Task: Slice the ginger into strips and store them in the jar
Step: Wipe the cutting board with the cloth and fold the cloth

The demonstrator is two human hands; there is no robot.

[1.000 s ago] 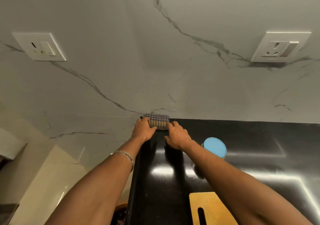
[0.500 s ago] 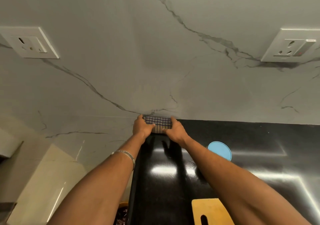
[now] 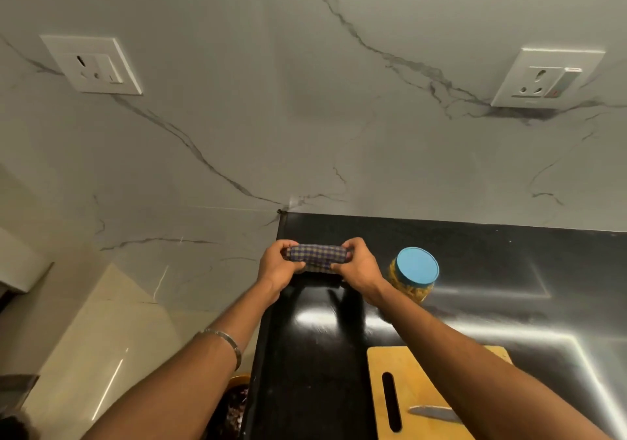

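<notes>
Just right of right hand's (image 3: 356, 266) grip: jar (image 3: 412, 278).

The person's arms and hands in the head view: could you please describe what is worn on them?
Both forearms are bare, with no sleeves or gloves in view. The left wrist carries a thin silver metal bangle. The left hand and right hand show no rings that I can make out.

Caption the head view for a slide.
Both hands grip a folded blue checked cloth over the black counter, beside a blue-lidded clear jar.
</notes>
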